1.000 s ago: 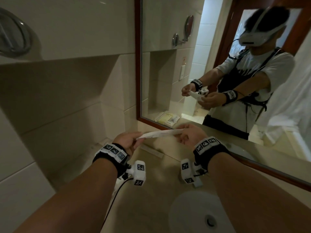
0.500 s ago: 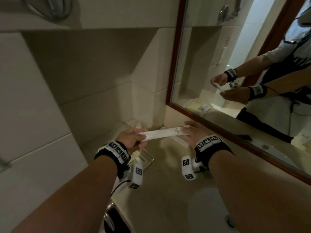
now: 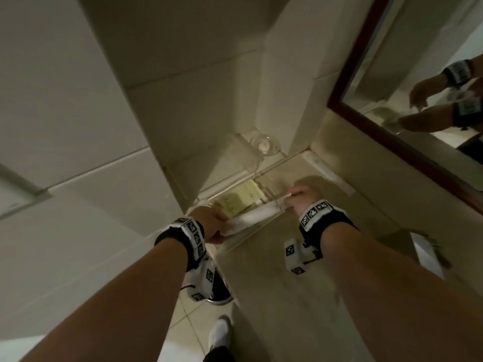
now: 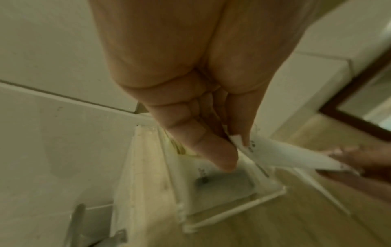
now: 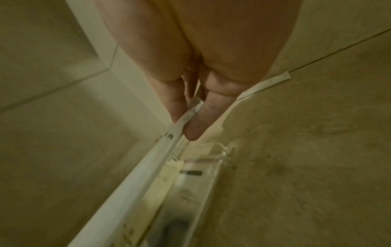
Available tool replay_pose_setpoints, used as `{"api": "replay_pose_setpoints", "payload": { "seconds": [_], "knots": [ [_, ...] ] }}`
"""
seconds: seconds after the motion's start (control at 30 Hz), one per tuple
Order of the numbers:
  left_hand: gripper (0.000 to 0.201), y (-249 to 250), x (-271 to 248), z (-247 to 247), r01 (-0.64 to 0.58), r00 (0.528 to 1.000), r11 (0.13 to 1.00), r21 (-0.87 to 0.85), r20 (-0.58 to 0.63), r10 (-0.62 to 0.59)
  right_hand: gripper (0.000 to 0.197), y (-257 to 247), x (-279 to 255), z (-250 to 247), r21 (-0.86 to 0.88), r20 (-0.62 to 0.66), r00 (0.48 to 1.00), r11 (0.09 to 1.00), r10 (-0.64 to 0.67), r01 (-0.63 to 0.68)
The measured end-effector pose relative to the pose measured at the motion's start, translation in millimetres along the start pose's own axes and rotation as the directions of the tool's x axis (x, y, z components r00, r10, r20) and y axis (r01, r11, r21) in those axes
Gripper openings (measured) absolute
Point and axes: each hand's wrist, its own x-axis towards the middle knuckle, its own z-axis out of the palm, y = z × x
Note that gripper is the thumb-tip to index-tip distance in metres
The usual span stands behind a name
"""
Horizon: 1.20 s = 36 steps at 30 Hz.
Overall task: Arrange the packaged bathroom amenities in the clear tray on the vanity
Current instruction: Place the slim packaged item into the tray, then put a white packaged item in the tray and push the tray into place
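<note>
A long white packet hangs level just above the clear tray on the beige vanity. My left hand pinches its left end between thumb and fingers. My right hand pinches its right end. Yellowish flat packets lie inside the tray, under the white one.
A small clear glass dish stands in the wall niche behind the tray. Another long white packet lies on the vanity below the wood-framed mirror. A white object sits at right. Tiled walls close in on the left.
Both hands have carried the white packet forward and down, from mid-air in front of the mirror to just above the tray. The head view has tipped downward.
</note>
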Motion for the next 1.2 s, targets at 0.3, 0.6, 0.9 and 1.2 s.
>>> {"api": "replay_pose_setpoints", "payload": {
  "seconds": [0.3,0.6,0.9,1.2],
  "knots": [
    [0.029,-17,25,6,-0.095,0.991,0.736,0.67,-0.01,0.137,0.033,18,20,25,-0.144,-0.038,0.999,0.99,-0.001,-0.004],
    [0.033,-17,28,9,-0.051,0.986,0.641,0.766,-0.063,0.154,0.034,28,39,30,-0.119,-0.052,0.999,0.993,0.003,-0.009],
    [0.035,90,29,44,-0.167,0.961,0.812,0.56,-0.09,0.26,0.026,3,39,-67,0.011,-0.204,0.976,0.998,0.07,-0.07],
    [0.012,178,57,176,-0.224,0.96,0.973,-0.051,0.157,0.23,0.044,57,74,-179,0.043,-0.274,0.944,0.983,0.186,-0.181]
  ]
}}
